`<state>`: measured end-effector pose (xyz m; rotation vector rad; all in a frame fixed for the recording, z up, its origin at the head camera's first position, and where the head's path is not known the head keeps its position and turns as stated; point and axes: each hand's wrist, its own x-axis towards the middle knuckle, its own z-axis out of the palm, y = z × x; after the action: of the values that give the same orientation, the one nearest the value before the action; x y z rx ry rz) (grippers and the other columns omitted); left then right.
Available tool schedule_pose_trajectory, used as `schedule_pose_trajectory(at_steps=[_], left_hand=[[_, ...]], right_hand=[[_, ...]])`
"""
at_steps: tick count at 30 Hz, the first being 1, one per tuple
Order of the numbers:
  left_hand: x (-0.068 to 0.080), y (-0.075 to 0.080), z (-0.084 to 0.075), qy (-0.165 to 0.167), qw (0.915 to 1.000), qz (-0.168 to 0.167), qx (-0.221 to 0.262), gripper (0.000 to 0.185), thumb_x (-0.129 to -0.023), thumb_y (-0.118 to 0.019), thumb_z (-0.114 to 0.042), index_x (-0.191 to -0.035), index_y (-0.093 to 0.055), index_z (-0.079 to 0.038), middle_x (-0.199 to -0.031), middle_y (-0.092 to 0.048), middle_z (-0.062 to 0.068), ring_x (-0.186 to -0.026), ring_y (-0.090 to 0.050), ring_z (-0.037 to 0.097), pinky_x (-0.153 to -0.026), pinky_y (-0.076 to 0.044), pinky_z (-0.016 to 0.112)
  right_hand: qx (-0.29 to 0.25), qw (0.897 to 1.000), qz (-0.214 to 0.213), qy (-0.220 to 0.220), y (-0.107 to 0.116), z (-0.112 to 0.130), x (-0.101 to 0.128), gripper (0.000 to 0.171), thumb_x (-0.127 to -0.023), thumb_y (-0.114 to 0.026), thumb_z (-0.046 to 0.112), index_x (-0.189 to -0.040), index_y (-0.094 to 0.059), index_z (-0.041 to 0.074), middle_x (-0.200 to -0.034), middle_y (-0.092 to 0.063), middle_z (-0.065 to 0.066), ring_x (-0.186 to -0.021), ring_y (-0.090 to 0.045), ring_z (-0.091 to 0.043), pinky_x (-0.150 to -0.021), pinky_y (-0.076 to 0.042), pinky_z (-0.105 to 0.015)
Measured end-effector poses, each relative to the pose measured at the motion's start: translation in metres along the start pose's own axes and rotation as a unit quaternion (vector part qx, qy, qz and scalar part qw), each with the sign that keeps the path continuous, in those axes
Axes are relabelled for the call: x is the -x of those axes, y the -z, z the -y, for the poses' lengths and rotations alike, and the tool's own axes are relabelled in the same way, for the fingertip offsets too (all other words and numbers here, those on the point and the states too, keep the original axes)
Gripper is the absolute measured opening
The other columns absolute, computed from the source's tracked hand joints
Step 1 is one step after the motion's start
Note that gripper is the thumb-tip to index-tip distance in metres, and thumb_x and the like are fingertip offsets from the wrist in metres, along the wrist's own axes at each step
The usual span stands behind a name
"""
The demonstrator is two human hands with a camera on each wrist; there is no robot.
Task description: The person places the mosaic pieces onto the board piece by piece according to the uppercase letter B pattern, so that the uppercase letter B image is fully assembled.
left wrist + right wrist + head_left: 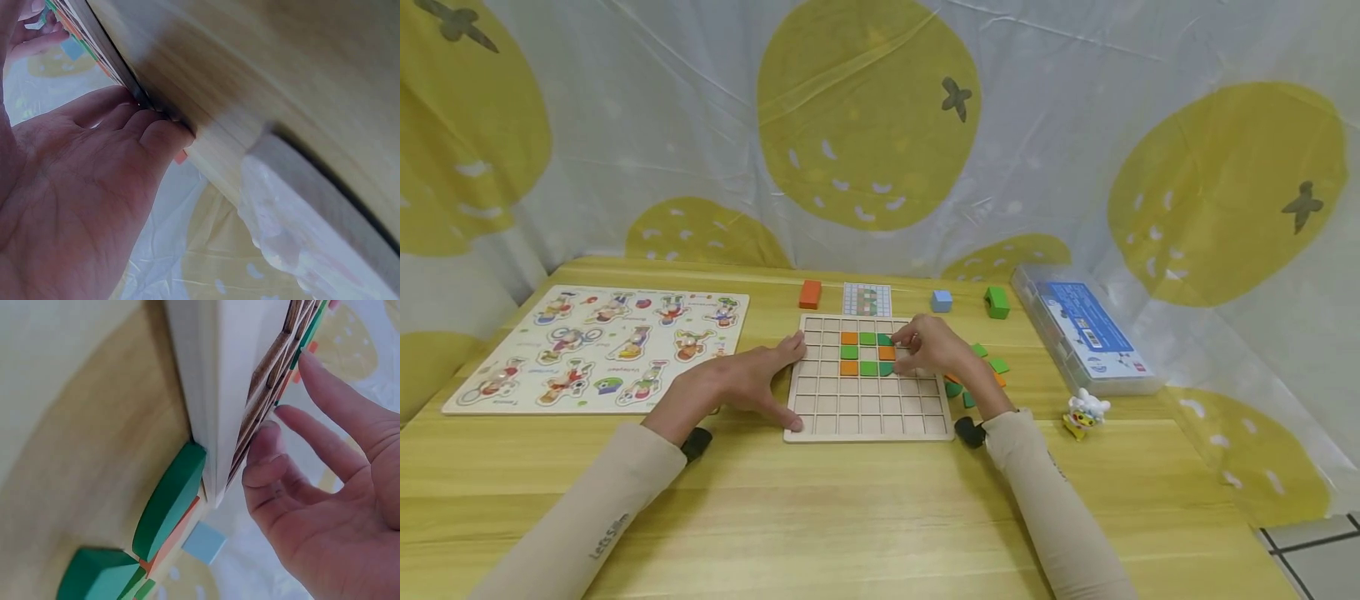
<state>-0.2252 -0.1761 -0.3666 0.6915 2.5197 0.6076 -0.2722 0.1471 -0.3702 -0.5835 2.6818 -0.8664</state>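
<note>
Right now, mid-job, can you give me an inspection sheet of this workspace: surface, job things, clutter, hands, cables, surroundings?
Surface: wooden table, light grain, bare in the near part.
Job's things: wooden grid board with orange and green tiles set in its upper rows; loose green and orange pieces at its right edge; pattern card behind it.
Clutter: animal peg puzzle at left; orange block, blue block, green block; clear plastic box; small toy figure.
Hands: left hand rests against the board's left edge; right hand over the tiles, fingertips on the grid.
Cables: nothing seen.
Surroundings: white sheet with yellow fruit print behind; tiled floor at lower right.
</note>
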Motion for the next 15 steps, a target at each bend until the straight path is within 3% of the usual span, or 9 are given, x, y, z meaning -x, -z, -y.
schedule_pose_trajectory(at_steps=[4, 10, 15], left_hand=[[-0.002, 0.000, 0.000, -0.001, 1.0000, 0.002, -0.002, 0.127, -0.081, -0.094, -0.053, -0.171, -0.021, 0.000, -0.180, -0.004, 0.023, -0.163, -0.018, 0.047, -0.128, -0.024, 0.063], [-0.001, -0.001, 0.001, -0.009, 0.9999, 0.002, -0.005, 0.127, -0.081, -0.093, -0.053, -0.171, -0.021, 0.000, -0.180, -0.004, 0.023, -0.162, -0.019, 0.048, -0.127, -0.026, 0.064], [0.000, 0.000, 0.003, -0.014, 0.9999, -0.001, -0.005, 0.129, -0.081, -0.093, -0.055, -0.171, -0.020, 0.002, -0.179, -0.005, 0.024, -0.162, -0.020, 0.049, -0.126, -0.027, 0.065]], right_hand=[[0.006, 1.000, -0.006, 0.018, 0.004, -0.004, 0.005, 0.046, -0.093, -0.087, 0.010, -0.135, -0.073, -0.004, -0.117, -0.069, -0.017, -0.100, -0.066, -0.026, -0.088, -0.058, -0.038], [-0.006, 0.995, -0.057, 0.077, 0.028, -0.026, 0.029, 0.035, -0.097, -0.081, 0.008, -0.130, -0.075, -0.004, -0.114, -0.075, -0.018, -0.099, -0.070, -0.029, -0.085, -0.058, -0.042], [-0.034, 0.994, -0.095, 0.052, 0.043, -0.052, 0.048, 0.022, -0.096, -0.081, 0.003, -0.116, -0.079, -0.006, -0.110, -0.078, -0.017, -0.095, -0.069, -0.030, -0.083, -0.056, -0.039]])
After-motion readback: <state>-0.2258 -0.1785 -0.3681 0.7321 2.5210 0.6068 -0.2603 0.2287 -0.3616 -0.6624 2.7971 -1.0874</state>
